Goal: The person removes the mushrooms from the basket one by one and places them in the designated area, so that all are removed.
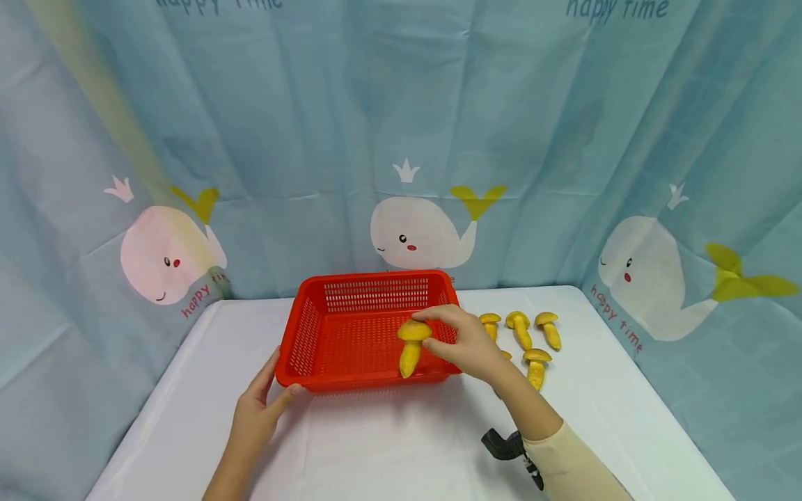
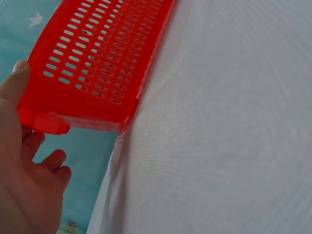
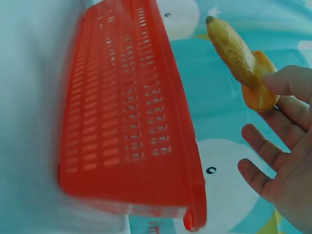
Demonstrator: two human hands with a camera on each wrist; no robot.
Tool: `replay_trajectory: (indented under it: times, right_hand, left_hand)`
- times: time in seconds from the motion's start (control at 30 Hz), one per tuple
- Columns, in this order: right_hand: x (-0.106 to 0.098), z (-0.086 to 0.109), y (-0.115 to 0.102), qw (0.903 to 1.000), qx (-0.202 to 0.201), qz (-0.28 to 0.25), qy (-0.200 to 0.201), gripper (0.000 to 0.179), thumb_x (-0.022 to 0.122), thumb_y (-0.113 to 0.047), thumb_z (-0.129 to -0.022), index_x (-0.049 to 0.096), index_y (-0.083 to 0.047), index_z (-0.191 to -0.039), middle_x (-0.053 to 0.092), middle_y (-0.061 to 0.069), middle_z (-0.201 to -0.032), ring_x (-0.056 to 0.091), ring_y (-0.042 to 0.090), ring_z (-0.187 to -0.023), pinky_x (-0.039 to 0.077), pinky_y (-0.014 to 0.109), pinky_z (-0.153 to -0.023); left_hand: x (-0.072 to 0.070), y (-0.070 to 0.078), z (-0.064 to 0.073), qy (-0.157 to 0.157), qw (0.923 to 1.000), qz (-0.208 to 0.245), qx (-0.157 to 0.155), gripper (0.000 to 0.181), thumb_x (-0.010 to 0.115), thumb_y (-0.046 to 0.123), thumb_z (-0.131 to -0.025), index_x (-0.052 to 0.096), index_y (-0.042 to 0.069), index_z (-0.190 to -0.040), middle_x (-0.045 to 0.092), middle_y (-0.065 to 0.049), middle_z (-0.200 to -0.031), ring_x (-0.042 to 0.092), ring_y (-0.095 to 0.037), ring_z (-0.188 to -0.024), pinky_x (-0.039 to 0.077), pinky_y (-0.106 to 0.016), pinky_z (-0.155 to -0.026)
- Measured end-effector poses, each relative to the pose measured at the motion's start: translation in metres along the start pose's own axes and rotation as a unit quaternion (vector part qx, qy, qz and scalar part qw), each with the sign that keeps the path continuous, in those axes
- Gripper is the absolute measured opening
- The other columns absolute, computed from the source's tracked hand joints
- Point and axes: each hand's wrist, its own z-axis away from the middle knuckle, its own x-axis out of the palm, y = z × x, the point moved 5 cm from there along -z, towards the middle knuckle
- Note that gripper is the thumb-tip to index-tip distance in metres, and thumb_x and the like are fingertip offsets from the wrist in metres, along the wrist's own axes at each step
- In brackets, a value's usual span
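A yellow mushroom (image 1: pixel 410 348) with a rounded cap hangs stem-down over the right front part of a red plastic basket (image 1: pixel 370 381). My right hand (image 1: pixel 464 341) pinches its cap between thumb and fingers; the right wrist view shows the same mushroom (image 3: pixel 234 51) above the rim, the other fingers spread apart. At the basket's front left corner, my left hand (image 1: pixel 258 410) grips the rim. In the left wrist view the thumb of my left hand (image 2: pixel 29 180) lies over the rim of the basket (image 2: pixel 97 63), with fingers below it. No mushroom shows on the visible basket floor.
Several more yellow mushrooms (image 1: pixel 547 330) lie on the white table (image 1: pixel 376 445), right of the basket, some partly behind my right hand and forearm. A black strap piece (image 1: pixel 501 444) is at my right wrist. A blue curtain (image 1: pixel 313 139) with whales encloses the table's back and sides.
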Motion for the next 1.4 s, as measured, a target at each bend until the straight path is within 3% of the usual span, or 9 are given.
replay_trajectory:
  times: [0.17,0.43,0.63,0.73,0.87,1.13,1.4]
  right_hand:
    - [-0.011,0.012,0.001,0.9999,0.008,0.001,0.007,0.041,0.076,-0.020,-0.093,0.067,-0.039,-0.128,0.062,-0.017,-0.134,0.054,0.013,-0.129,0.049,0.058,-0.106]
    - [-0.020,0.032,0.006,0.9997,-0.010,0.017,0.017,0.042,0.077,-0.016,-0.092,0.069,-0.034,-0.129,0.065,-0.016,-0.130,0.056,0.015,-0.128,0.049,0.058,-0.107]
    - [-0.028,0.046,0.011,0.9985,-0.035,0.025,0.034,0.043,0.078,-0.013,-0.091,0.069,-0.032,-0.128,0.067,-0.017,-0.128,0.059,0.009,-0.122,0.055,0.044,-0.101]
    - [-0.032,0.053,0.012,0.9987,-0.031,0.025,0.033,0.044,0.078,-0.012,-0.091,0.070,-0.032,-0.128,0.067,-0.018,-0.128,0.059,0.009,-0.120,0.056,0.037,-0.096]
    - [-0.037,0.062,0.016,0.9988,-0.012,0.035,0.031,0.045,0.079,-0.013,-0.090,0.069,-0.035,-0.129,0.065,-0.019,-0.130,0.056,0.009,-0.124,0.055,0.036,-0.097]
    - [-0.046,0.077,0.026,0.9987,0.014,0.035,0.033,0.045,0.079,-0.015,-0.091,0.068,-0.037,-0.128,0.063,-0.019,-0.133,0.050,0.013,-0.135,0.050,0.051,-0.105]
    - [-0.057,0.083,0.030,0.9983,-0.009,0.039,0.042,0.046,0.078,-0.008,-0.091,0.069,-0.032,-0.129,0.065,-0.016,-0.132,0.055,0.010,-0.130,0.048,0.033,-0.109]
  left_hand:
    - [-0.001,0.002,0.000,0.001,1.0000,0.002,0.004,0.080,0.077,0.019,-0.093,0.035,0.032,-0.160,0.037,0.003,-0.164,0.030,0.006,-0.147,0.029,0.001,-0.105]
    - [0.001,0.002,0.001,-0.002,1.0000,0.000,-0.005,0.080,0.077,0.021,-0.093,0.035,0.033,-0.160,0.037,0.004,-0.164,0.030,-0.002,-0.151,0.028,0.001,-0.104]
    - [0.001,0.000,0.001,0.000,0.9999,-0.004,-0.011,0.079,0.077,0.024,-0.093,0.035,0.035,-0.159,0.037,0.006,-0.164,0.030,-0.013,-0.153,0.028,0.002,-0.103]
    - [0.000,0.000,0.000,0.000,1.0000,0.001,-0.008,0.079,0.077,0.023,-0.093,0.035,0.034,-0.160,0.037,0.005,-0.164,0.030,-0.007,-0.152,0.028,0.002,-0.104]
    - [0.000,-0.001,0.000,-0.002,0.9998,0.013,0.013,0.081,0.077,0.017,-0.092,0.035,0.032,-0.160,0.036,0.003,-0.165,0.029,0.006,-0.148,0.028,0.001,-0.106]
    - [0.000,-0.004,-0.001,0.002,0.9990,0.018,0.041,0.082,0.078,0.012,-0.091,0.036,0.024,-0.160,0.038,-0.001,-0.164,0.029,0.013,-0.144,0.029,0.000,-0.108]
    - [0.000,-0.005,-0.003,0.005,0.9994,0.001,0.034,0.082,0.078,0.014,-0.091,0.036,0.026,-0.160,0.038,0.000,-0.164,0.030,0.011,-0.145,0.029,0.000,-0.107]
